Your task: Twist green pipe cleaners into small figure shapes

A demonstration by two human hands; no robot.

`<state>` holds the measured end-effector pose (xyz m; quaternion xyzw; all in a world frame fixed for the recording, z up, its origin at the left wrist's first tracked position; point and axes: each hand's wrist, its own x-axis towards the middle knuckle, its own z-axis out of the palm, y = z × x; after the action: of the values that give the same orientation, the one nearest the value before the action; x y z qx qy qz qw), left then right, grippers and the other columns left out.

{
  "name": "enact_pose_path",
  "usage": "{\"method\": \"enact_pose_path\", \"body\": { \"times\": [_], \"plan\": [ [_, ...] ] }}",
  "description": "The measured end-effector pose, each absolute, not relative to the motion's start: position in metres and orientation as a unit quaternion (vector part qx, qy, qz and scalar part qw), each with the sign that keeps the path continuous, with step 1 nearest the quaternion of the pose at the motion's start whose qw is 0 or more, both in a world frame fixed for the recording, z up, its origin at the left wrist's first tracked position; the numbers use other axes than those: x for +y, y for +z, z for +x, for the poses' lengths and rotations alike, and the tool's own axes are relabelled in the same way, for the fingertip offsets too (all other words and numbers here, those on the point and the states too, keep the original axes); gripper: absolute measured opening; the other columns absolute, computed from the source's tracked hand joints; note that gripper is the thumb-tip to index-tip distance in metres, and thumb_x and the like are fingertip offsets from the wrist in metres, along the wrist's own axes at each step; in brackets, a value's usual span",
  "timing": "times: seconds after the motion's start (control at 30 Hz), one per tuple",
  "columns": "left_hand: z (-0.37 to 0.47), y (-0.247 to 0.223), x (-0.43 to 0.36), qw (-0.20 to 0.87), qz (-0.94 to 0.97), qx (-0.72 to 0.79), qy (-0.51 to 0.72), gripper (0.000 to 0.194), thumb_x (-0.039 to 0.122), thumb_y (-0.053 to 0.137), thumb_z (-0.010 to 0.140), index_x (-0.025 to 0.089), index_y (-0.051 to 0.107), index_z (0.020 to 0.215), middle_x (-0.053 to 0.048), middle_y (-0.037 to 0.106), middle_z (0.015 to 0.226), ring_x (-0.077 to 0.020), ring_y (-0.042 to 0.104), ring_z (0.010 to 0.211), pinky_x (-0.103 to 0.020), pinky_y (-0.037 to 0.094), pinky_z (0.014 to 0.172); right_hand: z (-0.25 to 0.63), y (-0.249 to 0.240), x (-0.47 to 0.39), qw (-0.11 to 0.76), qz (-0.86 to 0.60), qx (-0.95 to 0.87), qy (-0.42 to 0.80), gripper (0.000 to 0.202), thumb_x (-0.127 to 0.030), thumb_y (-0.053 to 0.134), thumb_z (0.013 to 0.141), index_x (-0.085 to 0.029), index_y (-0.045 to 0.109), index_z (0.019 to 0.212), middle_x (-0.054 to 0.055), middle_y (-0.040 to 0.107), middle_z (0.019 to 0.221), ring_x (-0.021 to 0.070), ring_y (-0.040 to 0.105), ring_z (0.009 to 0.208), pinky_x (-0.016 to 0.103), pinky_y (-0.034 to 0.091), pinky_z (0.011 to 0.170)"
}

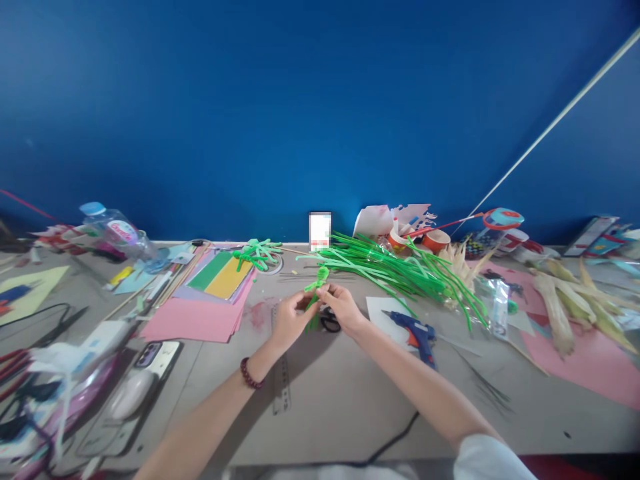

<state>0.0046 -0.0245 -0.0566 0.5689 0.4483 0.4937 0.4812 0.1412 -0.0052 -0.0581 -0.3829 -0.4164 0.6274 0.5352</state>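
Both hands meet over the middle of the table around a small twisted piece of green pipe cleaner (323,273). Its looped top sticks up above the fingers, and thin green ends hang below. My left hand (291,321) pinches it from the left, fingers closed. From the right, my right hand (344,311) grips it with thumb and fingertips. Black-handled scissors (331,321) lie just under the right hand, partly hidden. A clear ruler (283,390) lies beneath the left wrist. Behind the right hand spreads a bundle of green pipe cleaners (385,270).
A blue glue gun (423,337) rests on white paper to the right. Pink paper (193,321), a tape roll (273,263) and green pipe-cleaner shapes (257,252) lie left. Further left are a phone (163,357) and a plastic bottle (117,230). Corn husks (555,307) lie far right.
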Motion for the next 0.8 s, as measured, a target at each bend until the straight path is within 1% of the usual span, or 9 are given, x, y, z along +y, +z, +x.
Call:
{"method": "enact_pose_path", "body": {
  "times": [0.07,0.13,0.23,0.33,0.43,0.53,0.6,0.67,0.8],
  "plan": [
    [0.006,-0.056,-0.028,0.431,0.595,0.469,0.490,0.017,0.034,0.065,0.074,0.018,0.069,0.079,-0.003,0.068,0.073,-0.0155,0.059,0.067,-0.024,0.043,0.060,0.141,-0.058,-0.005,0.539,-0.398,-0.420,0.613,0.030,-0.041,0.077,0.060,-0.017,0.059,0.061,-0.004,0.058,0.058,0.0073,0.048,0.055,0.021,0.038,0.058],
    [0.007,-0.055,-0.030,0.449,0.581,0.468,0.492,0.019,0.036,0.062,0.076,0.018,0.067,0.074,-0.002,0.064,0.066,-0.0143,0.056,0.062,-0.023,0.040,0.054,0.142,-0.059,-0.006,0.537,-0.399,-0.421,0.613,0.029,-0.040,0.077,0.060,-0.017,0.059,0.059,-0.004,0.057,0.056,0.0069,0.046,0.053,0.021,0.037,0.056],
    [0.010,-0.054,-0.029,0.570,0.490,0.437,0.494,0.021,0.037,0.066,0.072,0.016,0.063,0.068,0.001,0.058,0.056,-0.0115,0.051,0.052,-0.022,0.039,0.051,0.139,-0.062,-0.009,0.541,-0.385,-0.411,0.625,0.029,-0.040,0.076,0.062,-0.016,0.059,0.056,-0.004,0.055,0.053,0.0063,0.045,0.049,0.020,0.036,0.052],
    [0.012,-0.057,-0.028,0.693,0.373,0.383,0.484,0.022,0.035,0.071,0.067,0.015,0.061,0.067,0.002,0.055,0.054,-0.0091,0.048,0.048,-0.021,0.038,0.049,0.133,-0.065,-0.014,0.543,-0.353,-0.378,0.662,0.032,-0.044,0.072,0.066,-0.017,0.057,0.058,-0.004,0.055,0.047,0.0080,0.046,0.042,0.021,0.038,0.045],
    [0.014,-0.057,-0.030,0.760,0.311,0.317,0.474,0.021,0.031,0.071,0.069,0.014,0.059,0.065,0.002,0.053,0.054,-0.0079,0.046,0.049,-0.020,0.039,0.050,0.127,-0.067,-0.019,0.525,-0.316,-0.342,0.713,0.037,-0.050,0.070,0.067,-0.017,0.055,0.059,-0.004,0.055,0.042,0.0094,0.048,0.035,0.021,0.039,0.039],
    [0.014,-0.054,-0.034,0.803,0.282,0.262,0.454,0.021,0.029,0.070,0.071,0.013,0.057,0.065,0.003,0.047,0.050,-0.0064,0.043,0.047,-0.019,0.038,0.051,0.128,-0.068,-0.020,0.484,-0.286,-0.334,0.756,0.040,-0.053,0.069,0.069,-0.017,0.054,0.059,-0.002,0.057,0.043,0.0104,0.052,0.035,0.019,0.039,0.036],
    [0.013,-0.051,-0.036,0.823,0.274,0.233,0.440,0.022,0.028,0.070,0.071,0.012,0.056,0.067,0.004,0.043,0.048,-0.0051,0.039,0.044,-0.018,0.036,0.050,0.132,-0.068,-0.018,0.443,-0.261,-0.350,0.783,0.040,-0.053,0.067,0.070,-0.016,0.054,0.061,-0.001,0.058,0.044,0.0127,0.055,0.038,0.020,0.041,0.036],
    [0.012,-0.050,-0.037,0.834,0.274,0.211,0.430,0.023,0.027,0.071,0.071,0.012,0.054,0.066,0.005,0.040,0.046,-0.0043,0.036,0.041,-0.018,0.033,0.048,0.136,-0.067,-0.015,0.412,-0.243,-0.361,0.801,0.038,-0.052,0.069,0.070,-0.016,0.056,0.064,0.000,0.060,0.046,0.0149,0.058,0.041,0.023,0.045,0.038],
    [0.010,-0.053,-0.039,0.847,0.279,0.187,0.412,0.026,0.027,0.068,0.073,0.013,0.051,0.061,0.006,0.037,0.044,-0.0042,0.035,0.039,-0.019,0.032,0.046,0.143,-0.060,-0.014,0.411,-0.236,-0.358,0.805,0.033,-0.042,0.078,0.063,-0.015,0.061,0.071,0.003,0.067,0.062,0.0156,0.063,0.056,0.026,0.051,0.052]
  ]
}}
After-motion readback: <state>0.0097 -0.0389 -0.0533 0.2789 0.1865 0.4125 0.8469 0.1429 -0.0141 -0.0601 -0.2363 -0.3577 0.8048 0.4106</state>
